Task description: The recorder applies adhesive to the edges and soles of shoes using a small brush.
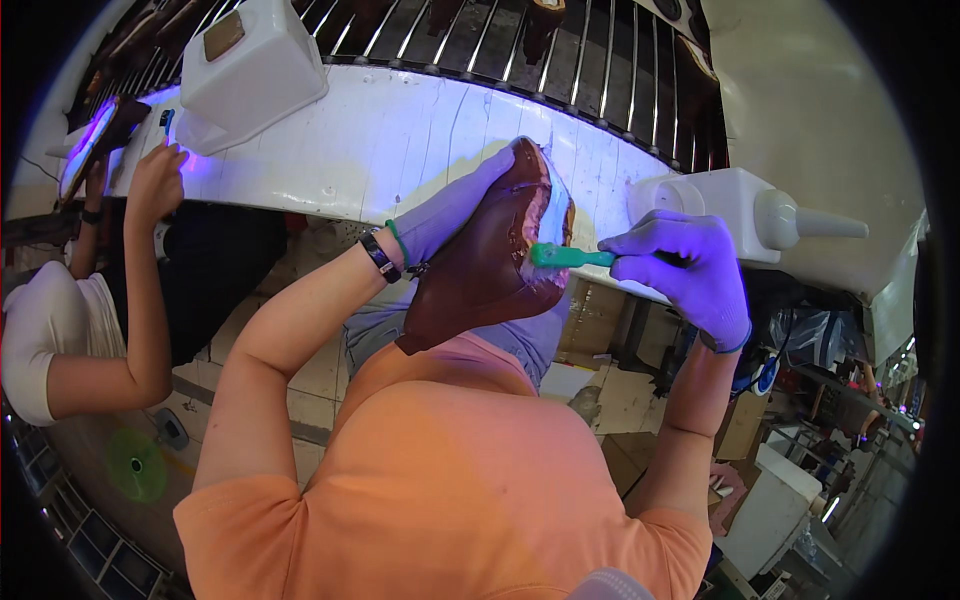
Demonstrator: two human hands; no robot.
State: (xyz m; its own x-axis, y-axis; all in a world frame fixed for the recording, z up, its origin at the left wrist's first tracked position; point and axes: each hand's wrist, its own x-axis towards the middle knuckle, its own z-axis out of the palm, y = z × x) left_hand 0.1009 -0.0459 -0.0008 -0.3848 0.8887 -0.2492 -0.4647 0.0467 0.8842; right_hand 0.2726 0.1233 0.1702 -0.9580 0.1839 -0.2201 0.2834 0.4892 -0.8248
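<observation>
A dark brown leather boot point(470, 265) is held up, tilted, in front of me, its underside turned to the right. My gloved left hand point(455, 212) grips it at the toe end, with the fingers partly hidden behind the leather. Between the fingers of my gloved right hand point(685, 268) is a green brush point(575, 256). Its bristles touch the lower edge of the boot's underside. A glossy strip along that underside glows bluish under the violet light.
A white bench point(390, 130) runs across, with a roller conveyor point(600, 75) beyond it. A white box-shaped container point(250, 70) stands at left, a white bottle with a nozzle point(745, 205) at right. At far left a co-worker's hand point(158, 185) holds a blue brush beside another shoe point(105, 145).
</observation>
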